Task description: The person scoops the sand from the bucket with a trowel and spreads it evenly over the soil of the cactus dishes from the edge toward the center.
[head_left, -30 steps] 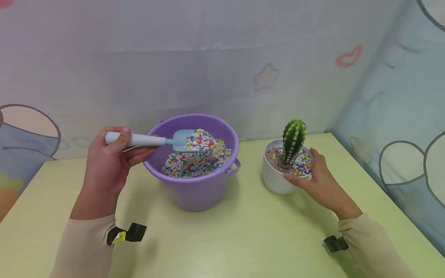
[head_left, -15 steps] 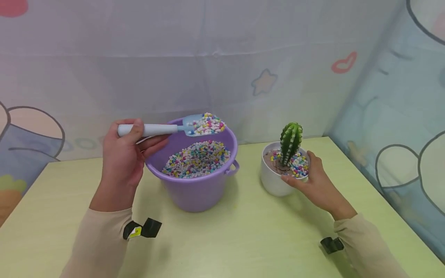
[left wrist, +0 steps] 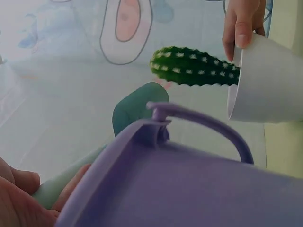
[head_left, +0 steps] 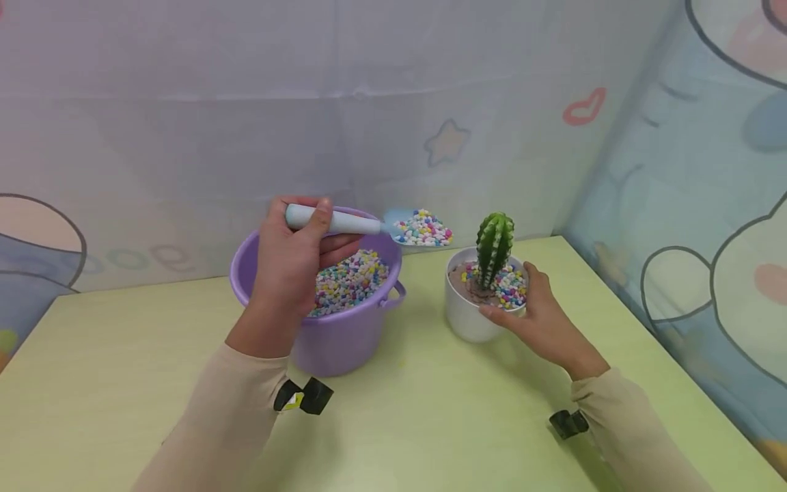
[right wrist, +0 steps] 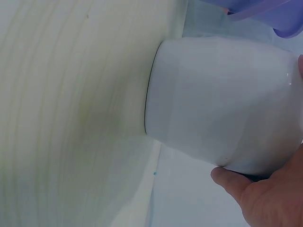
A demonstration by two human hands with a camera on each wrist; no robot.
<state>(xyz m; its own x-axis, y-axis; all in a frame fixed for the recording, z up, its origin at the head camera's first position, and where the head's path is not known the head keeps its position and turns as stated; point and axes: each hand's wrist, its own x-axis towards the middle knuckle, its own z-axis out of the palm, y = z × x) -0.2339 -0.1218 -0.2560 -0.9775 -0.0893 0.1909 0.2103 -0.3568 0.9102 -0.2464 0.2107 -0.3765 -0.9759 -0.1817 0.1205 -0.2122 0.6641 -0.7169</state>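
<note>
My left hand (head_left: pixel 289 256) grips the pale handle of a light blue shovel (head_left: pixel 344 223), held level above the purple bucket's right side. Colourful pebbles (head_left: pixel 424 229) are heaped on its blade, which reaches past the bucket rim toward the cactus. My right hand (head_left: pixel 547 321) holds the white pot (head_left: pixel 470 321) by its right side, thumb at the front rim. A green cactus (head_left: pixel 494 249) stands upright in the pot, with brown soil on the left and pebbles on the right. In the left wrist view the shovel's blade (left wrist: pixel 139 109) shows from below, behind the bucket.
The purple bucket (head_left: pixel 344 345) stands left of the pot, partly filled with pebbles and partly hidden by my left hand. Its handle lug (head_left: pixel 393 295) juts toward the pot. A patterned cloth (head_left: pixel 246 137) hangs behind the light table (head_left: pixel 418 424).
My left hand has raised the loaded shovel from inside the bucket and carried it right, toward the cactus. My right hand keeps its hold on the pot.
</note>
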